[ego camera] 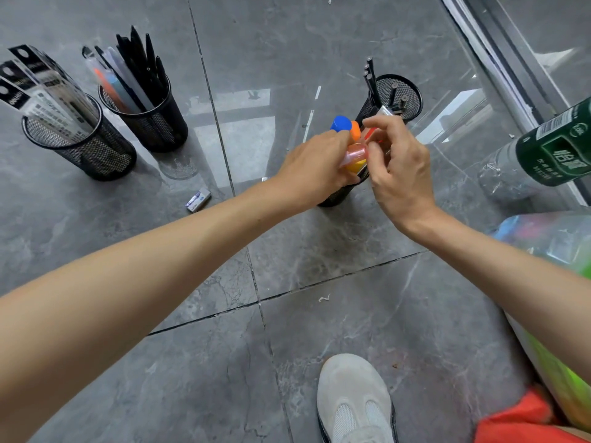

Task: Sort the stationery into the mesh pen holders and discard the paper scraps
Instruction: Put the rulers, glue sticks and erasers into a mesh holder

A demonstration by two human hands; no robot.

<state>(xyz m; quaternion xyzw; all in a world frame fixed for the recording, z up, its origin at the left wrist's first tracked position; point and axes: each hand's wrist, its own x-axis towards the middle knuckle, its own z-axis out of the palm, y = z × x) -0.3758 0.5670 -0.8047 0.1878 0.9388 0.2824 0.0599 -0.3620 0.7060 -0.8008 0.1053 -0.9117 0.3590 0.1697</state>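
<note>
1. An eraser (198, 199) lay unsorted on the floor tiles (224, 362).
2. The left hand (315, 174) clasped bunched highlighters (350, 145) standing in a mesh pen holder (335, 197); steadying them looked wise.
3. The right hand (399, 174) pinched a red marker (371, 134), best slid straight down.

both bare arms reach forward, left hand (315, 169) gripping the markers (341, 124), right hand (398, 174) pinching them beside it.

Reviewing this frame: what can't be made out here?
All head view.
Mesh holder: mostly hidden by left hand and right hand.
Right hand's hold on the markers: hidden by its fingers.
Green bottle: cut by right edge.
Eraser label: too small.
Bag contents: blurred.
</note>
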